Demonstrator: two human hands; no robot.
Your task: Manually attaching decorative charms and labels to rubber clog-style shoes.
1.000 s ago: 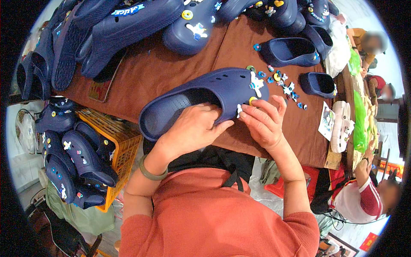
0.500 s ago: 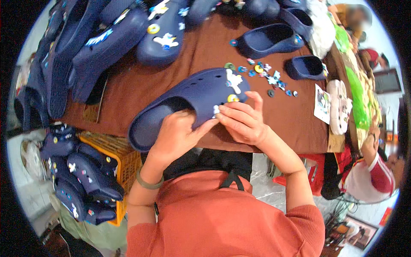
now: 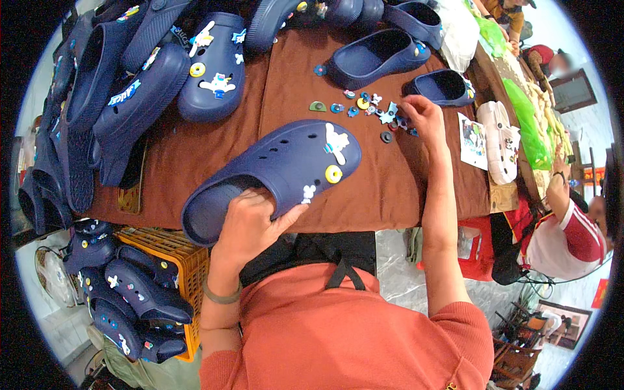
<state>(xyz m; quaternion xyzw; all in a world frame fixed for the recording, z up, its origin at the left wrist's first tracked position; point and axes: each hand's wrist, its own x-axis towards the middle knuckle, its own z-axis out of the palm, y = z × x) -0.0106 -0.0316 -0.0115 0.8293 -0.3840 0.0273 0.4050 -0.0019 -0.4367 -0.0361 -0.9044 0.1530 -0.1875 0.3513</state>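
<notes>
A large navy clog (image 3: 279, 162) is held over the brown cloth, its toe pointing to the far right. My left hand (image 3: 250, 221) grips it, the fingers inside the foot opening and the thumb on the near outer edge. Its upper carries a white winged figure charm (image 3: 336, 143), a yellow ring charm (image 3: 333, 173) and a small white charm (image 3: 308, 193) near my left thumb. My right hand (image 3: 426, 122) is over the right end of the scattered small charms (image 3: 364, 103), close to a light blue star charm (image 3: 389, 113). Its fingers are bent and apart, with nothing visible between them.
Navy clogs (image 3: 140, 91) are piled at the far left; smaller navy clogs (image 3: 380, 58) lie at the back. A white clog (image 3: 499, 143) sits beside a printed card (image 3: 472, 141) at right. An orange crate (image 3: 166, 244) and more clogs stand lower left. Other people work at right.
My right hand has left the clog's near edge and moved right and away to the loose charms. The small white charm shows uncovered on the clog, which my left hand still grips.
</notes>
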